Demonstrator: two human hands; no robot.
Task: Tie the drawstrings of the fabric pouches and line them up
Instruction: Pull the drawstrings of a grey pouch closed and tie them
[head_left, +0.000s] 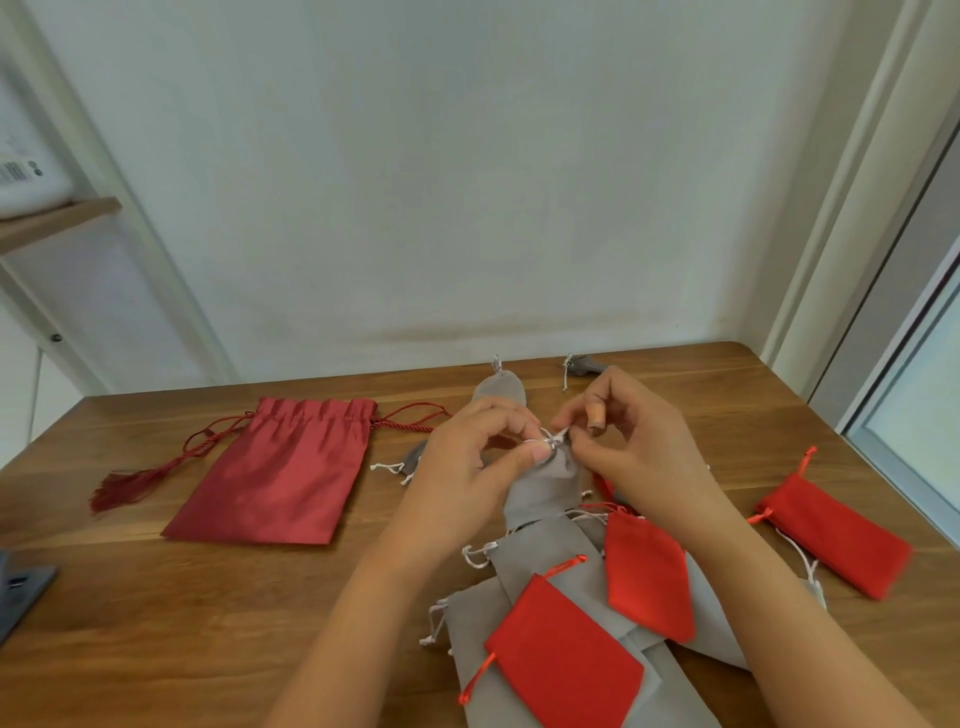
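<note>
- Nearest, a red pouch lies flat on a heap of grey pouches on the wooden surface, with its red cord loose.
- Just beyond it, a second red pouch overlaps the same heap. A third red pouch lies apart to the right.
- A held grey pouch rises from the heap, neck uppermost.
- The left grip pinches the pale drawstring at that neck between thumb and forefinger. The right grip pinches the same drawstring from the other side, fingers curled.
- A small grey pouch shows partly behind the left grip.
- To the left, a large dark red satin pouch lies flat with its mouth gathered, and its tasselled cord trails across the surface.
- Farthest, a far grey pouch and a last grey pouch lie near the back edge.
</note>
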